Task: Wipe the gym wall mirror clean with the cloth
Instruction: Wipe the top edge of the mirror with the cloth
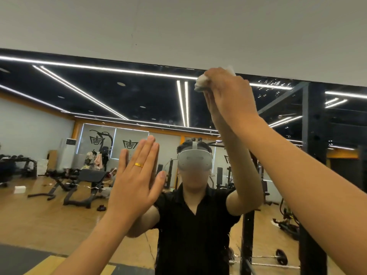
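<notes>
1. Gym wall mirror (83, 108) fills the view ahead, with white wall (178, 24) above it.
2. Left hand (137, 175) lies flat against the glass, fingers straight, wearing a gold ring (138, 165).
3. Right hand (230, 94), higher and further right, grips the bunched white cloth (201, 83) at the mirror's top edge.
4. Open glass runs wide to the left of both hands.

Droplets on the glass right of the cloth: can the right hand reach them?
Probably yes: the right hand grips the crumpled white cloth at the same height, beside the droplets, with bare mirror glass between.
</notes>
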Tool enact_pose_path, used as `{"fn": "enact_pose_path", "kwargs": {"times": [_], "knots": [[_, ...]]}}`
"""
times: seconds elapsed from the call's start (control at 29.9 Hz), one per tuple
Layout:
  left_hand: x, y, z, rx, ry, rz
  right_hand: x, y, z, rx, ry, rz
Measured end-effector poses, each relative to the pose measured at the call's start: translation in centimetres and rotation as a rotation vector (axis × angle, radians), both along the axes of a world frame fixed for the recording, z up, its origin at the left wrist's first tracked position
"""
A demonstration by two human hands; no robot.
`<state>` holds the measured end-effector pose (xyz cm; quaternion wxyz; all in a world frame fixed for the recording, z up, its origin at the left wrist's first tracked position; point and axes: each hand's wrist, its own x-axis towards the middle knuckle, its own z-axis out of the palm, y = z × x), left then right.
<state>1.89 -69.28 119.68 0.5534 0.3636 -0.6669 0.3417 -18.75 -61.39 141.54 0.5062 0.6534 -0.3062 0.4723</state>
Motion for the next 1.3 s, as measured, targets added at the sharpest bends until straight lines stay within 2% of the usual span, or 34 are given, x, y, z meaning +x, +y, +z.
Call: {"fn": "enact_pose_path", "kwargs": {"times": [0.13,0.2,0.33,0.5,0.67,0.9,1.04,1.1,1.2,1.3], "knots": [[0.1,0.1,0.0,0.005,-0.001,0.005,0.3,0.1,-1.4,0.05,-0.075,-0.076],[0.1,0.1,0.0,0.009,-0.001,-0.003,0.0,0.3,-4.5,0.089,-0.034,0.041],[0.2,-0.1,-0.1,0.002,0.001,-0.017,-2.1,2.1,-10.2,0.249,0.096,-0.071],[0.2,0.0,0.0,-0.011,-0.006,-0.013,-3.2,3.2,-7.9,0.261,0.219,-0.147],[0.3,0.0,0.0,-0.032,-0.009,-0.015,-3.6,2.6,-5.2,0.146,0.393,-0.237],[0.3,0.1,-0.1,-0.014,-0.019,-0.031,-1.2,2.3,-0.4,0.06,0.093,-0.127],[0.4,0.1,-0.1,-0.018,-0.027,-0.023,0.7,0.9,-2.7,0.098,-0.179,-0.038],[0.4,0.2,-0.2,-0.022,-0.023,-0.027,0.9,0.9,-6.4,0.121,-0.162,-0.041],[0.5,0.3,-0.1,-0.028,-0.028,-0.037,0.1,1.3,-11.3,0.106,-0.023,-0.102],[0.6,0.3,-0.2,-0.021,-0.037,-0.039,-1.2,0.4,-10.2,0.056,0.075,-0.187]]}}
